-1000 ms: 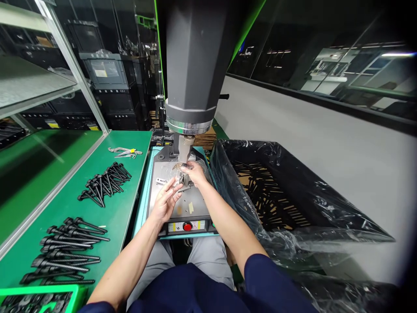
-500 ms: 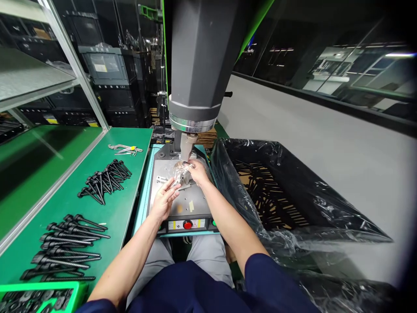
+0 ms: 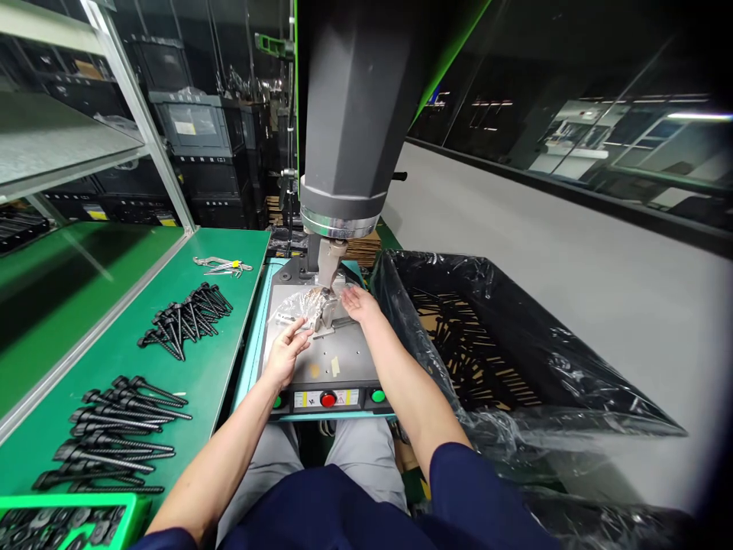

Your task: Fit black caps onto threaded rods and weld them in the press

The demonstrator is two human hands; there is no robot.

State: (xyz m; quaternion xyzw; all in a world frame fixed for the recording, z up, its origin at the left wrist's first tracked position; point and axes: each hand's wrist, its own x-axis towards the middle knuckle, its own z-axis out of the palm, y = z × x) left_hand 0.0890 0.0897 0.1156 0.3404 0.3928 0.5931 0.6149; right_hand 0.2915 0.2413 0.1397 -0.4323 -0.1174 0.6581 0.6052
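Under the tall grey press head (image 3: 347, 130), a pale horn-like tool (image 3: 330, 260) points down at a small metal fixture (image 3: 327, 315). Clear plastic film (image 3: 301, 304) lies crumpled around the fixture's left side. Just left and in front of the fixture is my left hand (image 3: 287, 353), its fingers stretched out by the film's edge and holding nothing that I can see. My right hand (image 3: 360, 304) hovers to the fixture's right, fingers apart and empty. Both are over the metal base plate (image 3: 343, 355). Whatever sits in the fixture is too small to make out.
Black ribbed rods with thick heads (image 3: 120, 428) lie in groups on the green bench (image 3: 183, 397) at left, beside a green tray (image 3: 134, 512) of black parts. Pliers and hex keys (image 3: 223, 265) lie farther back. At right stands a plastic-lined bin (image 3: 550, 321). Buttons (image 3: 327, 399) line the base's front.
My right hand has let go at the fixture and drawn back to the right, its fingers opening. My left hand has shifted slightly away from the fixture. The view has tilted a little.
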